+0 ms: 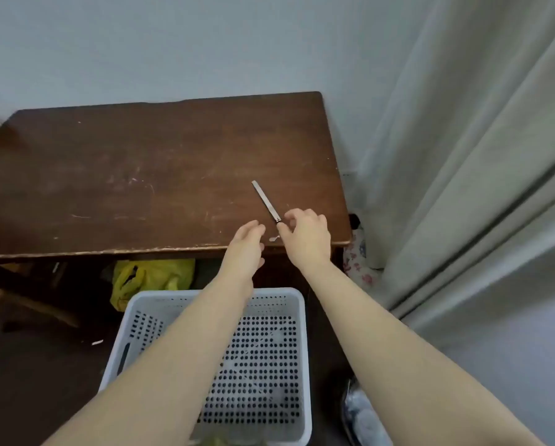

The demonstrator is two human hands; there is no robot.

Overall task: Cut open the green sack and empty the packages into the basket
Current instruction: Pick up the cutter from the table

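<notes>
Dark brown wood, scuffed and scratched, is making up the table (141, 175) that is standing against a pale wall, with a grey-green curtain (462, 156) hanging past its right edge. Lying flat near the table's front right corner is a slim metal knife (266, 201), its length angled from back-left to front-right.

Both bare arms are reaching forward over the table's front edge. The right hand (305, 236) is hovering at the near end of the knife with its fingers spread and curled, thumb and forefinger bracketing the tip of the handle; whether they are actually touching it is hard to say, and nothing is gripped. The left hand (247, 243) is extending just beside it, fingers straight and loose, holding nothing.

Below the front edge, on the dark floor, a white perforated basket (297, 317) is sitting under the forearms. At the bottom of the frame, at the basket's near rim, a blurred sliver of green (218, 441) is showing; I cannot tell if that is the sack. Under the table, behind the basket, a crumpled yellow-green plastic bag (150, 278) is lying.
</notes>
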